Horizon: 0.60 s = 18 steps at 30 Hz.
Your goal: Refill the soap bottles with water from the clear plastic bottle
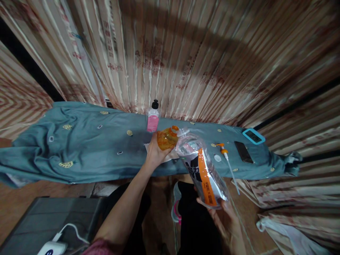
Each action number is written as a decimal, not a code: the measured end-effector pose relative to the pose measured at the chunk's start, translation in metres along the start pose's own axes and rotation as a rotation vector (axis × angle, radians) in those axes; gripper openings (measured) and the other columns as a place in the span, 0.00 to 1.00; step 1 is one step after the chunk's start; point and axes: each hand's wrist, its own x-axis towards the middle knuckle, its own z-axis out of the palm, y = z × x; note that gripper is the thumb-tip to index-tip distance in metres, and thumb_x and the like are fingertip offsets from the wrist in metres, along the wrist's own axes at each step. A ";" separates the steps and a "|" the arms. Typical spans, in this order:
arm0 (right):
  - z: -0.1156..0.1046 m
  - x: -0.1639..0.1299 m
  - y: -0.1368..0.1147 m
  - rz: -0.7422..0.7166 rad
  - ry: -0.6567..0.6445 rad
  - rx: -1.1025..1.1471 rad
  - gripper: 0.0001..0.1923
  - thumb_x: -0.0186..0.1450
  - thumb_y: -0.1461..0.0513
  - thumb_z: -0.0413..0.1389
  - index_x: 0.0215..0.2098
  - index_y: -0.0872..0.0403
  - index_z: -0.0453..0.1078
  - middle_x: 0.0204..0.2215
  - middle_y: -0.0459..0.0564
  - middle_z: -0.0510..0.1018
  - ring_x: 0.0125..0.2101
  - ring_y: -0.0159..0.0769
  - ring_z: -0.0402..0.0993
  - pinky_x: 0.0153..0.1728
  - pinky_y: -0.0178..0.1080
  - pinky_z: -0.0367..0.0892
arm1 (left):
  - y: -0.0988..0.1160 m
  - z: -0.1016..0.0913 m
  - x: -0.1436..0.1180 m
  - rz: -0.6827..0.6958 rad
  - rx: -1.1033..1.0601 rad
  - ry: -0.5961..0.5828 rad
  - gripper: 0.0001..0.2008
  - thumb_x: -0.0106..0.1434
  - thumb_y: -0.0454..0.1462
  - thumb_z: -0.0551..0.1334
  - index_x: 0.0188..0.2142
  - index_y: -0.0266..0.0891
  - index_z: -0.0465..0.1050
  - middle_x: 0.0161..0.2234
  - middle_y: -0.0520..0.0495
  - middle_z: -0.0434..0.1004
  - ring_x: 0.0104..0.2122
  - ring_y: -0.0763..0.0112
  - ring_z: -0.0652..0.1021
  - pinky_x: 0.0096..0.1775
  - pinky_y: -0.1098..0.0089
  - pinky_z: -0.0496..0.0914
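- The left hand (155, 152) wrapped closed around the orange bottle (166, 139), steadying it on the cloth (87, 141).
- The right hand (221, 209) cupped the refill pouch (202, 166), fingers curled underneath, spout tilted at the bottle's mouth.

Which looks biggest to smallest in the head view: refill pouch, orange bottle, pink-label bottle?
1. refill pouch, though it is nearest the camera.
2. orange bottle and pink-label bottle: look alike; the orange one is partly hidden by the left hand.
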 end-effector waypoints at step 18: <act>0.017 -0.016 -0.004 -0.087 -0.026 -0.131 0.38 0.50 0.62 0.74 0.58 0.43 0.72 0.52 0.56 0.82 0.50 0.59 0.81 0.50 0.61 0.76 | 0.005 0.001 0.004 -0.012 -0.039 -0.035 0.37 0.49 0.44 0.75 0.54 0.38 0.62 0.51 0.37 0.79 0.51 0.50 0.81 0.54 0.52 0.76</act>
